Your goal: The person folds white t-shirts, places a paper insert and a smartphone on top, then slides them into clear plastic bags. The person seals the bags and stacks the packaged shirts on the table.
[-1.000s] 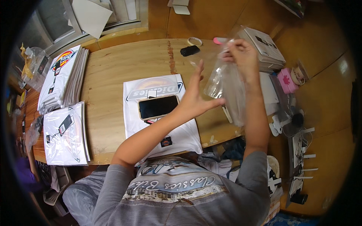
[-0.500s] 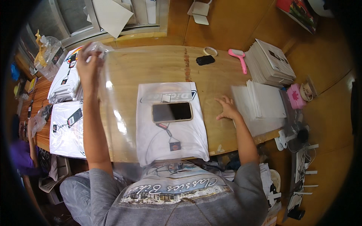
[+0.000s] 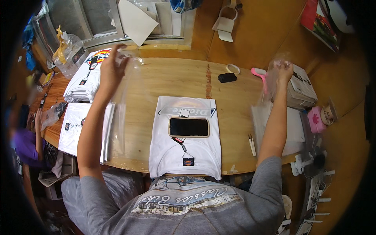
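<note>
Bag: clear plastic bag (image 3: 117, 113), held up at the left end of the counter, hanging from the left hand down past the counter's near edge; the wood shows through it.
Counter: long wooden counter (image 3: 164, 78), pale and curved by the lens, with a dark reddish streak down its middle.
Room: orange-brown walls beyond the counter and to its right; a window frame (image 3: 98, 23) above its far left corner, with loose white sheets (image 3: 135, 19) leaning there.
Shirt: folded white T-shirt (image 3: 188, 152) at the counter's near middle, a tag on a cord lying on it.
Stacks: folded white shirts (image 3: 84, 82) piled on the counter's left end.
Box: white box (image 3: 301, 88) at the counter's right end.
Phone: dark phone (image 3: 189, 127) lying flat on the shirt at the counter's centre.
Left hand: left hand (image 3: 111, 66) raised above the counter's far left, fingers pinched on the bag's top edge.
Right hand: right hand (image 3: 282, 70) raised above the counter's right end, fingers closed on a blurred clear film (image 3: 268, 94); I cannot tell whether it is part of the same bag.
Small things: black oblong object (image 3: 227, 77) and pink-handled tool (image 3: 259, 73) at the counter's far right.
</note>
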